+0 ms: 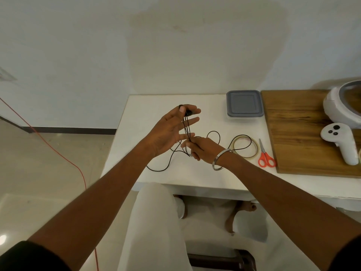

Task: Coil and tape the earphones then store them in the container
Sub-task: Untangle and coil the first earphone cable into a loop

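Black wired earphones (214, 133) trail in loose loops over the white table (156, 102). My left hand (172, 130) is raised above the table, thumb and forefinger pinching the earbud ends while the other fingers spread. Two strands run down from it to my right hand (199, 147), which pinches the cord just below. One loop of cord lies across the roll of clear tape (256, 148). The container (244, 104), clear with a grey lid on, sits at the back of the table.
Orange-handled scissors (265, 157) lie right of the tape. A wooden board (297, 133) on the right carries a white controller (340, 143) and a white headset (343, 106). An orange cable (58, 153) crosses the floor at left.
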The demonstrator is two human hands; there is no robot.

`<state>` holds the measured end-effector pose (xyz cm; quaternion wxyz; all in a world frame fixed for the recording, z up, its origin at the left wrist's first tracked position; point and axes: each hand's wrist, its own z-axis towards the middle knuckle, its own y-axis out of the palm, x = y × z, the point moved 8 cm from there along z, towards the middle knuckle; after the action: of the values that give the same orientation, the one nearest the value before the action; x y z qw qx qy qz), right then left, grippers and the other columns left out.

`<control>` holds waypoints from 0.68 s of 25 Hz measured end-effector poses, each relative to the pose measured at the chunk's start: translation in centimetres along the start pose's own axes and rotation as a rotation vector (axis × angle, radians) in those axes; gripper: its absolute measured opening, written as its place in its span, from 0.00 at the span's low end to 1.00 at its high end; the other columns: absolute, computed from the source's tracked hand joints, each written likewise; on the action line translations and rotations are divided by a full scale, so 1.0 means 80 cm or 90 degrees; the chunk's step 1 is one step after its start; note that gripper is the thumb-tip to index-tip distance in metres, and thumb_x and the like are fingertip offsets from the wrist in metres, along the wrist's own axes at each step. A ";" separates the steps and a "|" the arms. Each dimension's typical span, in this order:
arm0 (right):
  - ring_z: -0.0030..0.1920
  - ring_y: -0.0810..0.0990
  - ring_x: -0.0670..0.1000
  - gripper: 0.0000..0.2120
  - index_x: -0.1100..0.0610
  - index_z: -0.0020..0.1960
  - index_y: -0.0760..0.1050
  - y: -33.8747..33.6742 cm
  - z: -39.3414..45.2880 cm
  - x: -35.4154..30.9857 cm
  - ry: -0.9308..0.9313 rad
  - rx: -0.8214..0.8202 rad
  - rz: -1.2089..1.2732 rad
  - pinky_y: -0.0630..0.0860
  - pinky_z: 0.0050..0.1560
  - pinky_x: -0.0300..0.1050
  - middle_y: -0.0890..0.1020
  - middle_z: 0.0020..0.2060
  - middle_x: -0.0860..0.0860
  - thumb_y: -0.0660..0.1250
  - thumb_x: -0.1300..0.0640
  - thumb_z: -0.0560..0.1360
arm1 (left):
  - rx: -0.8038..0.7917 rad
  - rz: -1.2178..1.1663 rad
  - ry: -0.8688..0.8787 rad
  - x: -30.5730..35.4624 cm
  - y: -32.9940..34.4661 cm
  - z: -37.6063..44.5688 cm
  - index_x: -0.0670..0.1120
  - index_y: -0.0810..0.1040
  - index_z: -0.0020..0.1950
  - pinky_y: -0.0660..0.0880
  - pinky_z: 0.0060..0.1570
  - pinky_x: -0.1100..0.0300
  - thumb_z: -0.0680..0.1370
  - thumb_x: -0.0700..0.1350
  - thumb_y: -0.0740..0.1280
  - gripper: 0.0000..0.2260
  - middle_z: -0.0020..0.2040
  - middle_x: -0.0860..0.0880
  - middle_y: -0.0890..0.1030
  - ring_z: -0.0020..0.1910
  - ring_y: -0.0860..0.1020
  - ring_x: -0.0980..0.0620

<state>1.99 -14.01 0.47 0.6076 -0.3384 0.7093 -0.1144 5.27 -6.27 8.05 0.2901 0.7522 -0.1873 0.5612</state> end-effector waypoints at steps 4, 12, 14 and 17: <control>0.32 0.74 0.45 0.14 0.55 0.54 0.75 0.005 -0.002 -0.008 -0.023 -0.026 -0.028 0.72 0.38 0.36 0.76 0.33 0.49 0.53 0.53 0.82 | 0.045 0.188 0.017 0.000 -0.011 0.005 0.52 0.78 0.59 0.68 0.64 0.47 0.83 0.52 0.55 0.14 0.64 0.56 0.77 0.67 0.71 0.59; 0.28 0.75 0.35 0.08 0.56 0.52 0.78 -0.026 -0.005 -0.016 -0.048 0.030 -0.009 0.68 0.34 0.27 0.75 0.33 0.37 0.60 0.59 0.79 | 0.030 0.647 0.121 -0.024 -0.035 0.012 0.43 0.81 0.51 0.67 0.56 0.65 0.83 0.43 0.58 0.12 0.48 0.49 0.78 0.57 0.73 0.52; 0.28 0.74 0.34 0.08 0.56 0.52 0.78 -0.035 -0.006 -0.017 -0.058 0.049 -0.005 0.67 0.33 0.27 0.75 0.32 0.37 0.61 0.59 0.78 | 0.011 0.695 0.116 -0.036 -0.040 0.013 0.42 0.80 0.49 0.69 0.56 0.58 0.82 0.43 0.58 0.12 0.47 0.45 0.78 0.54 0.73 0.48; 0.30 0.74 0.37 0.08 0.55 0.50 0.79 -0.047 -0.007 -0.013 -0.070 0.077 -0.004 0.67 0.34 0.28 0.75 0.30 0.38 0.61 0.58 0.78 | -0.013 0.708 0.052 -0.050 -0.050 0.012 0.45 0.80 0.49 0.70 0.57 0.51 0.82 0.43 0.57 0.12 0.49 0.45 0.76 0.53 0.73 0.48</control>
<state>2.78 -16.31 3.63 0.6647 -0.3091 0.6657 -0.1398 7.19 -4.05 3.16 -0.0353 0.5149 -0.5497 0.6568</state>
